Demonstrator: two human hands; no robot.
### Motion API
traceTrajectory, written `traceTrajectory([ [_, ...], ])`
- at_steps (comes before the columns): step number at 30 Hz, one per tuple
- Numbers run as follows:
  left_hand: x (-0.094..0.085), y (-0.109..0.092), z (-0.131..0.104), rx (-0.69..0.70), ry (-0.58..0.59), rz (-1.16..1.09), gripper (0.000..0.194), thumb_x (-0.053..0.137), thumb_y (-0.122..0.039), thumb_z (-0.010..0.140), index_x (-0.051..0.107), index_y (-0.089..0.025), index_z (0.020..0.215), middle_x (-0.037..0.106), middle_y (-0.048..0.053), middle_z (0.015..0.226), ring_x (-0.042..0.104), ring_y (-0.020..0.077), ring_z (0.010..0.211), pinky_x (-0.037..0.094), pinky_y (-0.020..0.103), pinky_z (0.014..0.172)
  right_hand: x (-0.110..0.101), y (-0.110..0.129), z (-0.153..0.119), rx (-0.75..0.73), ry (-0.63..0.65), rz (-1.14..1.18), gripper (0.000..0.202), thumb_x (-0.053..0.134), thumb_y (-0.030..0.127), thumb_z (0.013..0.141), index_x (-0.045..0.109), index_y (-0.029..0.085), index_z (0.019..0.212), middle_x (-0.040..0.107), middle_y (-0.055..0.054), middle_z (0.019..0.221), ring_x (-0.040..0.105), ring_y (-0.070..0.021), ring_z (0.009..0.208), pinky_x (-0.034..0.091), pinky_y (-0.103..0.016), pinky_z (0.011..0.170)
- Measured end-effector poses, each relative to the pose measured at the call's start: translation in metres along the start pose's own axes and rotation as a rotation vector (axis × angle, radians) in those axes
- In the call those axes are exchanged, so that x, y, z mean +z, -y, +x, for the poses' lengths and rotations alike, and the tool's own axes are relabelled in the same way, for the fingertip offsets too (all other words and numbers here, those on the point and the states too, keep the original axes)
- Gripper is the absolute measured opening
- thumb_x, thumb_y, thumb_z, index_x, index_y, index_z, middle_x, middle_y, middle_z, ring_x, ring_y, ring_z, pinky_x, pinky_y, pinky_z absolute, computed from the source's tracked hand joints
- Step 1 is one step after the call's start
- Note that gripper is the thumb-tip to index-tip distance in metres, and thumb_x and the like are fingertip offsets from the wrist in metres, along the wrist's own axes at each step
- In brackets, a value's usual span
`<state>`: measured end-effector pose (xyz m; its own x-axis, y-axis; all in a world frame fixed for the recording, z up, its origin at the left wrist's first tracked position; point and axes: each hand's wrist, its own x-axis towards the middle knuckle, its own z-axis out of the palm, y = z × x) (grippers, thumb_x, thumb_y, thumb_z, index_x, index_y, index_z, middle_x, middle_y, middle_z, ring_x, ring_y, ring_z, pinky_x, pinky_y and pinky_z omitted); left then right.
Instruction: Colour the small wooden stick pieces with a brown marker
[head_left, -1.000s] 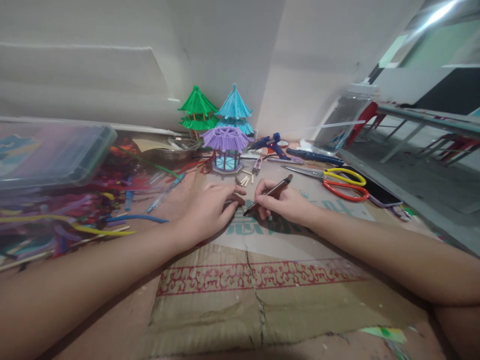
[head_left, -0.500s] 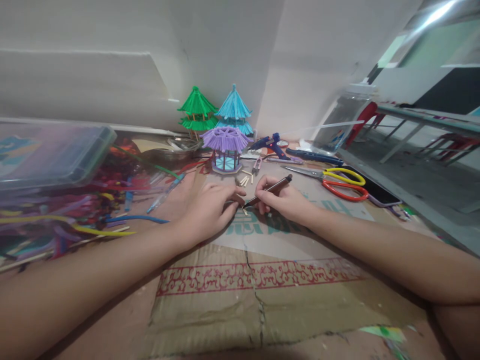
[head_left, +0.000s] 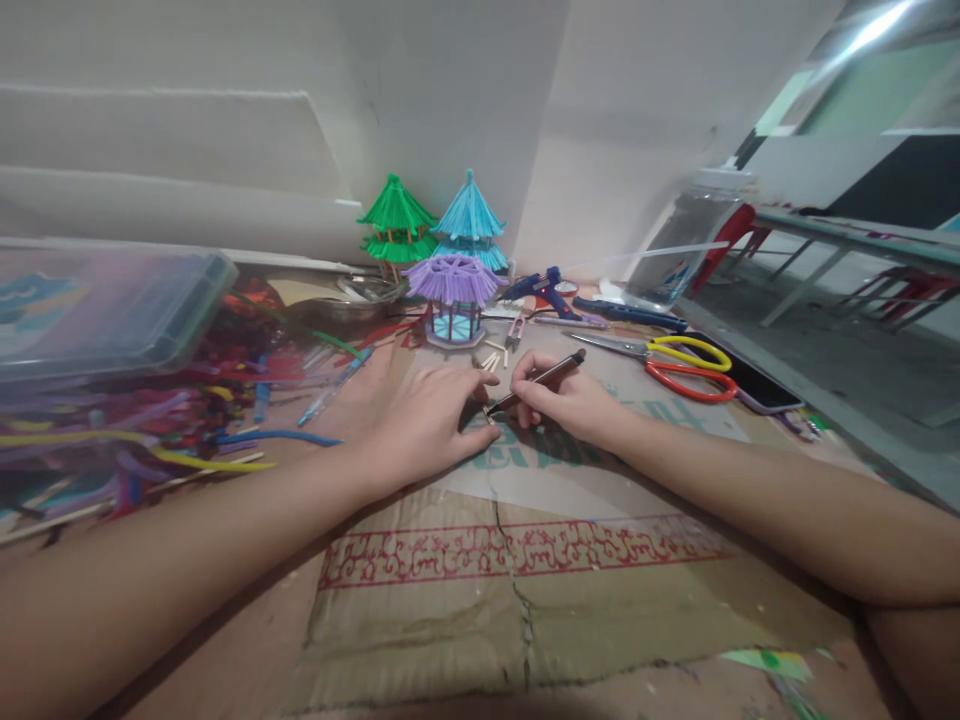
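A dark marker-like pen (head_left: 561, 370) is held in my right hand (head_left: 555, 402), its tip pointing down-left at a small pale stick (head_left: 489, 414). My left hand (head_left: 441, 415) rests beside that stick, thumb and index finger apart around it; whether they touch it is hard to tell. Several short pale sticks (head_left: 491, 360) lie just beyond my hands. Behind them stands a purple-roofed model pavilion (head_left: 454, 295) with a light blue floor. A green model (head_left: 396, 212) and a blue model (head_left: 469, 212) are at its back.
Scissors (head_left: 690, 368), a glue gun (head_left: 547, 290) and a phone (head_left: 742, 380) lie at the right. A plastic box (head_left: 112, 310) and coloured fuzzy stems (head_left: 97, 450) fill the left. Cardboard (head_left: 420, 620) covers the front.
My left thumb has moved right and away from the index finger, widening the gap between them. My right hand and the pen have hardly moved.
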<state>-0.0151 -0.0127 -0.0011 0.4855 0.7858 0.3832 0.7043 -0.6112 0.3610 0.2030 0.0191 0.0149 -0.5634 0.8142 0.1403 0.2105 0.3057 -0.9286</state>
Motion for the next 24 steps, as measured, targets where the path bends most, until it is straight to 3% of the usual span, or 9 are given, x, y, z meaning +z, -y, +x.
traceTrajectory([
  [11, 0.0014, 0.0023, -0.0007, 0.012, -0.028, -0.02, 0.038, 0.069, -0.029, 0.087, 0.058, -0.022, 0.122, 0.071, 0.007, 0.113, 0.062, 0.0296, 0.115, 0.048, 0.047, 0.098, 0.002, 0.0044, -0.001, 0.023, -0.045, -0.039, 0.016, 0.062, 0.035, 0.092, 0.053, 0.023, 0.086, 0.063, 0.004, 0.059, 0.058, -0.013, 0.054, 0.042, -0.025, 0.052],
  [18, 0.0015, 0.003, -0.0013, -0.006, -0.015, -0.023, 0.042, 0.069, -0.031, 0.088, 0.057, -0.02, 0.127, 0.071, 0.008, 0.113, 0.062, 0.0301, 0.114, 0.05, 0.046, 0.096, 0.0002, 0.0026, -0.0016, 0.032, 0.015, 0.014, 0.017, 0.063, 0.035, 0.091, 0.053, 0.022, 0.086, 0.065, 0.003, 0.058, 0.059, -0.0127, 0.053, 0.042, -0.025, 0.052],
  [24, 0.0003, 0.0013, -0.0014, -0.002, -0.006, -0.049, 0.042, 0.066, -0.033, 0.087, 0.059, -0.018, 0.125, 0.069, 0.012, 0.119, 0.062, 0.0317, 0.115, 0.05, 0.049, 0.097, 0.0016, 0.0043, -0.0016, 0.007, -0.03, 0.001, 0.015, 0.061, 0.034, 0.093, 0.053, 0.022, 0.088, 0.063, 0.004, 0.059, 0.058, -0.0118, 0.055, 0.042, -0.024, 0.053],
])
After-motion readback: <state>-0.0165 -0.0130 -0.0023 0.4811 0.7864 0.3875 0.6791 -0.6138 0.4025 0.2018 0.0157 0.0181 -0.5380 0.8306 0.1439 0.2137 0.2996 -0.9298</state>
